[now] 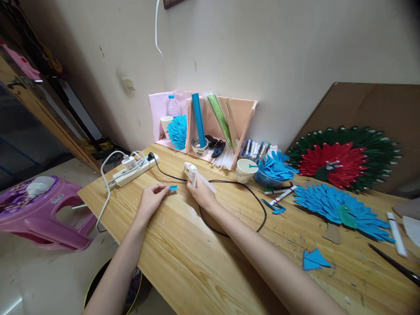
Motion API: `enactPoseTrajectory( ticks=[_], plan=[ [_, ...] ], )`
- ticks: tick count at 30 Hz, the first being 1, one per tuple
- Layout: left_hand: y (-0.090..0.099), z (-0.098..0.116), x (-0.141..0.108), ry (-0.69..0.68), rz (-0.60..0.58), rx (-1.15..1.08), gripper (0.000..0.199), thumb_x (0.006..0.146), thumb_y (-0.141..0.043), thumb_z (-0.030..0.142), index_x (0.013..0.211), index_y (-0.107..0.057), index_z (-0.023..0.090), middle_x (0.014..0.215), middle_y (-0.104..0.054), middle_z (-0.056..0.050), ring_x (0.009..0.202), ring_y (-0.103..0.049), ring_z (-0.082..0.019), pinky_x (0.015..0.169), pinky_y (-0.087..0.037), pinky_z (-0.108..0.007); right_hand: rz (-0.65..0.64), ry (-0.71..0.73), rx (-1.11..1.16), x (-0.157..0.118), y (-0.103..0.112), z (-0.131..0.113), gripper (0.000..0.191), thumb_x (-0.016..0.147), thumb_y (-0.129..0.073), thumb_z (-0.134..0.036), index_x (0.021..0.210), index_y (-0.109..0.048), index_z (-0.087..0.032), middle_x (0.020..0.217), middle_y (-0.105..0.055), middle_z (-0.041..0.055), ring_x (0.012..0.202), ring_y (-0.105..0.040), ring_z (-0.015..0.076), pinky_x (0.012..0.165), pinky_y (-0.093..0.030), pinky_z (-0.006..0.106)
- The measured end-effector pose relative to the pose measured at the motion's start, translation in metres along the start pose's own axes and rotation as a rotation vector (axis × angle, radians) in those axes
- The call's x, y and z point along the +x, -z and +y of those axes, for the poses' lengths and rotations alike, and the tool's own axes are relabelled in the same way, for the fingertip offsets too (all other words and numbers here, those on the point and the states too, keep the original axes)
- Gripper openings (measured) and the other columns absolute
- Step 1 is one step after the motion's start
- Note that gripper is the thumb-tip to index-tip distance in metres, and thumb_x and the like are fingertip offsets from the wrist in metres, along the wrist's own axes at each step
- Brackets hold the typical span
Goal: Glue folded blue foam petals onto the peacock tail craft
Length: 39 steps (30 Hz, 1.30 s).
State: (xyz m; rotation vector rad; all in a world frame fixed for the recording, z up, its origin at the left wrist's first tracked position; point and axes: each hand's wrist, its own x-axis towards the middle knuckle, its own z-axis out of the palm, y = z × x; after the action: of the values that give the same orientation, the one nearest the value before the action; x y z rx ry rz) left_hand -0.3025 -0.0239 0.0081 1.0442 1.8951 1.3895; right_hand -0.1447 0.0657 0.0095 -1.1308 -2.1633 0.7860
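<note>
At L grip tip, blue strip; R grip round glue gun

Small blue strip pinched; white glue gun gripped nearby

Craft corner: glue gun, markers, blue cutouts

On the worktop, a power strip behind the left hand; behind the glue gun in the right hand, an open box with a bottle and tape roll inside; farther right, a cup beside a bowl.
</note>
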Motion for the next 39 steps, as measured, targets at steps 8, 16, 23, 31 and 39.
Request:
enactPoseTrajectory(
  ticks=[8, 16, 23, 31, 39],
  plan=[
    [0.000, 0.001, 0.005, 0.007, 0.010, 0.042, 0.039, 0.058, -0.069, 0.042, 0.081, -0.069, 0.010, 0.081, -0.071, -0.012, 0.073, -0.064, -0.022, 0.068, -0.049, -0.029, -0.050, 0.075, -0.004, -0.009, 0.003, 0.003, 0.029, 0.082, -0.047, -0.033, 0.106, -0.050, -0.016, 0.096, -0.060, 0.0100, 0.085, -0.056, 0.0212, 0.072, -0.042, 0.030],
    [-0.017, 0.023, -0.036, 0.098, -0.070, -0.032, 0.043, 0.056, -0.070, 0.045, 0.084, -0.068, 0.011, 0.080, -0.070, -0.011, 0.067, -0.064, -0.020, 0.056, -0.048, -0.025, -0.054, 0.156, 0.069, -0.131, 0.117, 0.061, 0.022, 0.089, -0.036, -0.023, 0.106, -0.051, -0.021, 0.099, -0.055, 0.0067, 0.088, -0.054, 0.0167, 0.079, -0.043, 0.031],
    [-0.153, 0.071, -0.085, 0.010, -0.586, -0.120, 0.031, 0.060, -0.069, 0.040, 0.075, -0.069, 0.013, 0.073, -0.068, -0.009, 0.068, -0.063, -0.020, 0.060, -0.047, -0.026, 0.253, 0.013, -0.012, -0.193, 0.197, 0.126, 0.016, 0.088, -0.042, -0.027, 0.096, -0.054, -0.021, 0.090, -0.057, 0.0064, 0.081, -0.055, 0.0184, 0.071, -0.045, 0.031],
    [-0.286, 0.092, -0.115, -0.119, -0.665, -0.254, 0.027, 0.068, -0.064, 0.038, 0.075, -0.063, 0.012, 0.070, -0.064, -0.006, 0.060, -0.059, -0.014, 0.055, -0.044, -0.023, 0.534, -0.035, 0.081, -0.202, 0.223, 0.156, 0.020, 0.083, -0.050, -0.028, 0.102, -0.050, -0.021, 0.090, -0.057, 0.0048, 0.083, -0.057, 0.0168, 0.075, -0.047, 0.031],
    [-0.291, 0.089, -0.120, -0.125, -0.707, -0.252, 0.025, 0.072, -0.060, 0.038, 0.076, -0.060, 0.013, 0.065, -0.062, -0.002, 0.061, -0.058, -0.013, 0.058, -0.045, -0.023, 0.441, -0.036, 0.099, -0.200, 0.221, 0.160, 0.023, 0.078, -0.058, -0.030, 0.099, -0.053, -0.021, 0.092, -0.059, 0.0052, 0.081, -0.057, 0.0162, 0.075, -0.049, 0.032]
  ],
)
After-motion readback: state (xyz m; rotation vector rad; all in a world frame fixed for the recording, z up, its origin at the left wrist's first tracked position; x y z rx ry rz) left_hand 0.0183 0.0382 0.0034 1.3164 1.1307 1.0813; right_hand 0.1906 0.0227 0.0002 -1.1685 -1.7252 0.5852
